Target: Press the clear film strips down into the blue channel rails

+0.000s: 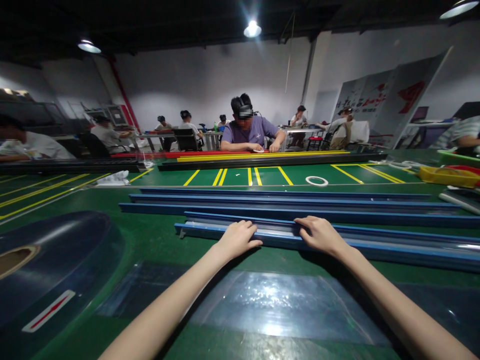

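Note:
A long blue channel strip (281, 241) lies across the green table in front of me, its trough facing up. My left hand (239, 239) grips it near its left part, fingers over the trough and thumb at the near wall. Farther right, my right hand (320, 236) has its fingertips over the far edge and its thumb inside the trough. What looks like clear film shines inside the strip. Behind it lie more blue channel strips (225, 207), roughly parallel. Nearer to me, a sheet of clear plastic film (277, 305) lies flat under my forearms.
A large roll of clear film (78, 250) sits at the left. Beyond the blue strips are a white ring (317, 185), crumpled white material (112, 178), and yellow strips (262, 156). A yellow tray (446, 176) stands at the right. A person (249, 130) works across the table.

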The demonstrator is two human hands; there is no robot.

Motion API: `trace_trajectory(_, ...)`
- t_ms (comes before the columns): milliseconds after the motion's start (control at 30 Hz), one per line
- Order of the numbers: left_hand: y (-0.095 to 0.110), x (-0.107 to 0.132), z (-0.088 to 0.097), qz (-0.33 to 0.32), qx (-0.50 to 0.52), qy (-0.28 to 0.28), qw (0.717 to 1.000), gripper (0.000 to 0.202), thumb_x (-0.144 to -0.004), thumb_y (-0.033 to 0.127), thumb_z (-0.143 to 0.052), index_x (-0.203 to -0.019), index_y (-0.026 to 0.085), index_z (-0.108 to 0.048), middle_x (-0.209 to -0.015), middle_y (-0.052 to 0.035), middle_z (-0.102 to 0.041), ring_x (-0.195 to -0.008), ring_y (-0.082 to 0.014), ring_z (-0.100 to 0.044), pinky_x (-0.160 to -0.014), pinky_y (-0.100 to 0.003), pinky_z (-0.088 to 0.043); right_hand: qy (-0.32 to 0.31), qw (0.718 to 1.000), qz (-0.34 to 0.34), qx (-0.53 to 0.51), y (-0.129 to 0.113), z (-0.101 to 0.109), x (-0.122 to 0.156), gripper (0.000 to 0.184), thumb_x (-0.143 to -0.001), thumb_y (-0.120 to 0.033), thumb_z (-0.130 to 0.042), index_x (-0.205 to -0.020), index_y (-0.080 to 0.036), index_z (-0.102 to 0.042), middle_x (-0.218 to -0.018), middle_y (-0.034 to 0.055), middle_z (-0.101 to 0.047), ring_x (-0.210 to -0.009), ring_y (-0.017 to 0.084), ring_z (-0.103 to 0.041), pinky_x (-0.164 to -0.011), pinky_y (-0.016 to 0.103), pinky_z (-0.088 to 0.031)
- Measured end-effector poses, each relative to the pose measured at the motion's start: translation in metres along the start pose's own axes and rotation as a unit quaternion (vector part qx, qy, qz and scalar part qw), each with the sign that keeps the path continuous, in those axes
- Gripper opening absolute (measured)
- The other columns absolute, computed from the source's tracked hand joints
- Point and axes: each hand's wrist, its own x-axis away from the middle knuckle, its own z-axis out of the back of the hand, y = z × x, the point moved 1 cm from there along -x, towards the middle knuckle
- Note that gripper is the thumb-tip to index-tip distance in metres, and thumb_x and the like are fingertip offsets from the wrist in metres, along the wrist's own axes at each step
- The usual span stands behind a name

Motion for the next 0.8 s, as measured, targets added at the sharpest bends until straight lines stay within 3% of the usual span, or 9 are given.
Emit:
trace_trajectory(400, -0.038, 0.054, 0.000, 0.076, -0.047, 0.093, 0.992, 0.033, -0.079, 0.050, -0.047, -0.076, 0.018, -0.054, -0.077, -0.0025, -0.061, -0.073, -0.0167, -0.054, -0.065, -0.027, -0.034, 0.002, 1.000, 0.018, 0.014, -0.002, 0.003, 0.010, 0.043, -0.074, -0.020, -0.036, -0.107, -0.010, -0.060, -0.099, 0.0124, -0.065, -0.087, 0.021, -0.060, -0.078, 0.029, -0.044)
trace_trajectory(600, -0.046, 0.060, -0.013, 0.072, -0.097, 0.134, 0.984, 0.039, -0.081, 0.052, -0.041, -0.074, 0.016, -0.054, -0.072, -0.0039, -0.060, -0.070, -0.0179, -0.053, -0.063, -0.029, -0.031, 0.013, 0.998, 0.022, 0.054, -0.001, 0.000, 0.009, 0.042, -0.076, -0.021, -0.033, -0.106, -0.011, -0.060, -0.095, 0.0112, -0.065, -0.084, 0.020, -0.061, -0.074, 0.028, -0.046)
trace_trajectory(800, -0.046, 0.060, -0.016, 0.075, -0.092, 0.140, 0.983, 0.041, -0.082, 0.053, -0.038, -0.073, 0.016, -0.054, -0.071, -0.0036, -0.059, -0.069, -0.0175, -0.052, -0.063, -0.029, -0.030, 0.021, 0.997, 0.034, 0.065, 0.001, -0.002, 0.008, 0.042, -0.078, -0.022, -0.031, -0.105, -0.010, -0.060, -0.095, 0.0122, -0.065, -0.083, 0.020, -0.061, -0.075, 0.030, -0.046)
